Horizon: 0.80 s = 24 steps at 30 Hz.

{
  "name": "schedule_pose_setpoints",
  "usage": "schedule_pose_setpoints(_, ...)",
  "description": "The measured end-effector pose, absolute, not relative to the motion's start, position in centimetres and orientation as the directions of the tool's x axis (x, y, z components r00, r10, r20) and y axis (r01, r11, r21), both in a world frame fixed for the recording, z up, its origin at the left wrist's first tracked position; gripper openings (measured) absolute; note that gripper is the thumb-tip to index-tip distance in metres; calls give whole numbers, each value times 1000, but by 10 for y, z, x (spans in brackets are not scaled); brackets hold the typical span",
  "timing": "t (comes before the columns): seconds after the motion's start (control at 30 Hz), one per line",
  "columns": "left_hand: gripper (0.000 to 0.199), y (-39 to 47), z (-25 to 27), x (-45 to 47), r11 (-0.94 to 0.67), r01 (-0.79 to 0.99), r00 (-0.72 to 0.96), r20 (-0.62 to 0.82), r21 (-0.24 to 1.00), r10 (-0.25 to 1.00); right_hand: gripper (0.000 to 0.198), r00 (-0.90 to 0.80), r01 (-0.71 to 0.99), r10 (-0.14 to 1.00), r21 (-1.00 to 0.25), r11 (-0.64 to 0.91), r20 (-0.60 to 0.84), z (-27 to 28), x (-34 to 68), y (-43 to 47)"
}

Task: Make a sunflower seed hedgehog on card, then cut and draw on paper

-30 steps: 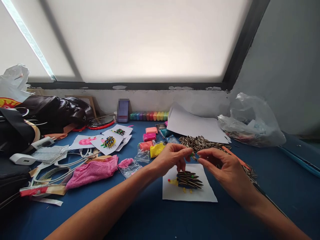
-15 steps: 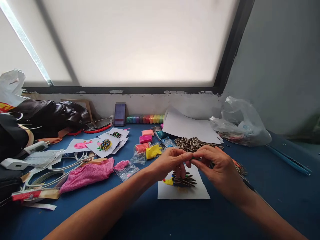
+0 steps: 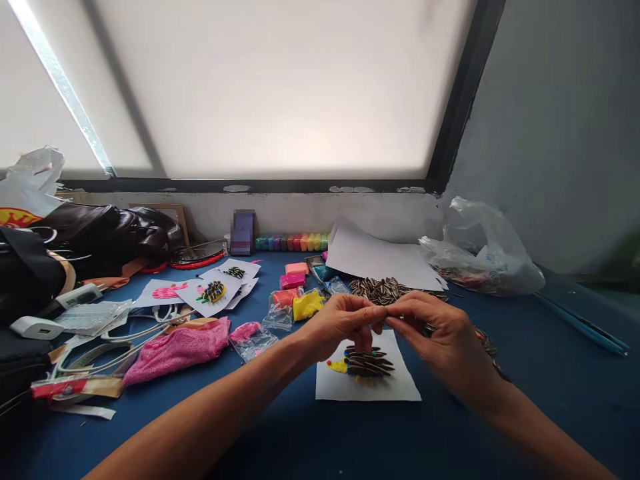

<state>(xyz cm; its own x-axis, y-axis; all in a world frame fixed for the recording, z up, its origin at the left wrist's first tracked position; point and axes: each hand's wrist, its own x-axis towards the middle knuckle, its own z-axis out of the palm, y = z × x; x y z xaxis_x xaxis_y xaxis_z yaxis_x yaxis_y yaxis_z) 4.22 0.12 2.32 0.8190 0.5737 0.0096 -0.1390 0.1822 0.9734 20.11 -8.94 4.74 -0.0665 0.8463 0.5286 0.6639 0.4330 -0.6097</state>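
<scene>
My left hand [image 3: 340, 327] and my right hand [image 3: 443, 343] meet fingertip to fingertip just above a small white paper [image 3: 403, 388] on the blue table. Together they pinch a tiny piece, which the fingers mostly hide, so I cannot tell what it is. On the paper lies a figure made of striped sunflower seeds [image 3: 370, 363] with a yellow clay head [image 3: 339, 366]. A pile of loose sunflower seeds [image 3: 380, 288] lies just behind my hands.
Small bags of coloured clay [image 3: 306, 305] and a pink cloth [image 3: 177, 347] lie to the left. Finished seed cards [image 3: 213, 293], cables and a black bag [image 3: 100, 230] crowd the far left. White sheets [image 3: 375, 257] and a clear plastic bag [image 3: 480, 253] sit at the back right.
My hands were a little apart, with a green bit at the left fingertips. They have since come together and stay pinched. The camera has shifted slightly.
</scene>
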Motion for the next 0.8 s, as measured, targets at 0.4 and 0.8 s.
schedule_pose_setpoints(0.4,39,3,23,42,127,-133,814,35,983,579,11,-52,724,842,-560,402,536,49,197,-91)
schedule_pose_setpoints(0.8,40,-6,25,46,60,-133,752,61,989,656,10,-56,843,823,-414,342,566,45,196,-92)
